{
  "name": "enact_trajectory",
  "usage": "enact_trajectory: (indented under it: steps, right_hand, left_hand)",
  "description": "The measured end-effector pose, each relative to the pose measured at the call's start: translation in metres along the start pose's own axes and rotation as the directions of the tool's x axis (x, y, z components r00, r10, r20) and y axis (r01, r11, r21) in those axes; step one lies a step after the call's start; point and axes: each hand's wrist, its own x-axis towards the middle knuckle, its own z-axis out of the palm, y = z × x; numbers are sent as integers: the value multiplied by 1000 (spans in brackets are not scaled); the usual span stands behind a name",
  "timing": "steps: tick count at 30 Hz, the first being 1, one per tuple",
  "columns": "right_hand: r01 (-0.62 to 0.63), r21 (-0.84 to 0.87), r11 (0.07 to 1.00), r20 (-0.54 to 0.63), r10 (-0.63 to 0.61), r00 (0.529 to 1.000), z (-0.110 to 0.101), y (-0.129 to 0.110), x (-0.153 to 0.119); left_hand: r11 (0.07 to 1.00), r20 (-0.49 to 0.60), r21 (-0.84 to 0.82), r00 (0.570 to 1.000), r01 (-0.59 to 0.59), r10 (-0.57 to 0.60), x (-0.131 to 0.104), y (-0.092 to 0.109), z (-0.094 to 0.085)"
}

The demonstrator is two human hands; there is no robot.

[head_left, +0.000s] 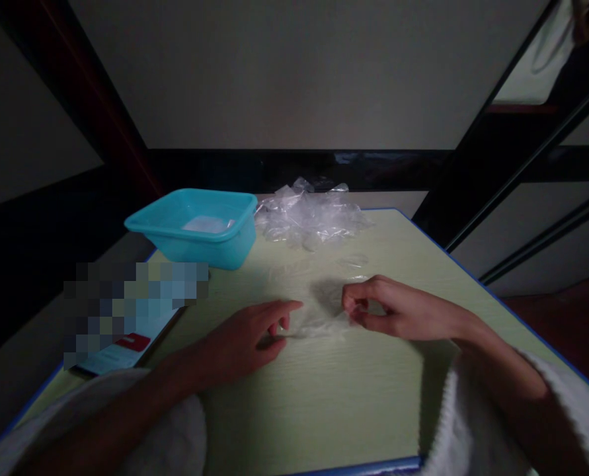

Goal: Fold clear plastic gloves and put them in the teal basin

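A thin, see-through piece of film, which looks like a disposable plastic glove (318, 326), lies crumpled on the table between my hands. My right hand (381, 307) pinches its right end, thumb and fingers closed. At the other end is my left hand (254, 337), index finger stretched out and thumb apart from it. Whether its fingertips touch the film is hard to tell. Beyond the hands, a loose heap of similar clear plastic gloves (311, 215) is piled up, with a few stray pieces in front of it.
To the left of the heap stands a turquoise plastic basin (244, 244) with something whitish inside. A phone (130, 340), its screen lit and partly blurred, lies at the left. The pale table (324, 403) has a blue edge, and a wall rises behind it.
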Motion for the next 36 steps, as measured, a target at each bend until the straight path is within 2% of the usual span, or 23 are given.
enact_trajectory:
  steps: [8,11,15,21,32,36]
  right_hand:
    - [-133,160,978,-84,147,985,4,18,6]
    - [-158,173,972,-114,179,977,8,25,8]
    - [-167,85,982,-150,178,972,11,33,10]
    - [-177,-84,981,-203,157,966,13,33,13]
    - [-328,-295,898,-304,237,923,16,26,14]
    - [-312,-368,876,-414,146,899,17,20,14]
  left_hand:
    - [980,-77,-175,991,93,-108,5,1,-7]
    - [969,-73,-200,984,145,-163,5,-1,-10]
    - [956,-65,-198,971,215,-232,5,-3,-14]
    - [956,-88,-158,961,246,-262,5,-9,-14]
    - [959,-103,-119,958,255,-268,6,-15,-15]
    - [960,-113,-115,957,255,-268,6,-15,-14]
